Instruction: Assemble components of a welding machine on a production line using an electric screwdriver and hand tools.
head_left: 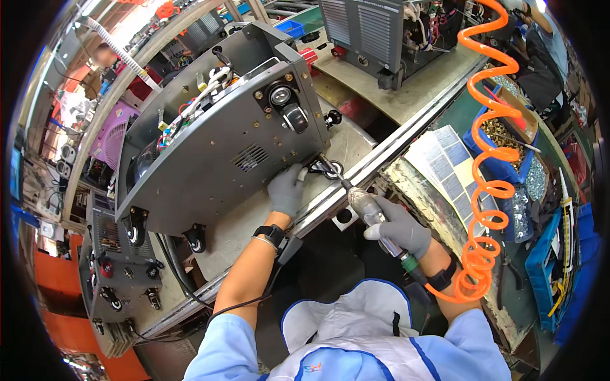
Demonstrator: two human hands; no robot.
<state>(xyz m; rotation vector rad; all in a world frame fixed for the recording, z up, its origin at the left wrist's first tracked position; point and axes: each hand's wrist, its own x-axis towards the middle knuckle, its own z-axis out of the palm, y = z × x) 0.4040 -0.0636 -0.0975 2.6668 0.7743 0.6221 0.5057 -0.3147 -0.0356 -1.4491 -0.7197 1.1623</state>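
A grey metal machine cabinet lies tipped on its side on the workbench, its underside with black caster wheels facing me. My left hand, in a grey glove, presses against the cabinet's lower corner beside a black wheel bracket. My right hand, also gloved, is closed around a pneumatic screwdriver whose bit points at that bracket. An orange coiled air hose runs from the tool's rear up to the right.
A second grey cabinet stands at the back. Another grey unit sits at the left. Blue bins of screws and small parts line the right side. A metal rail edges the bench. Another person stands at the top right.
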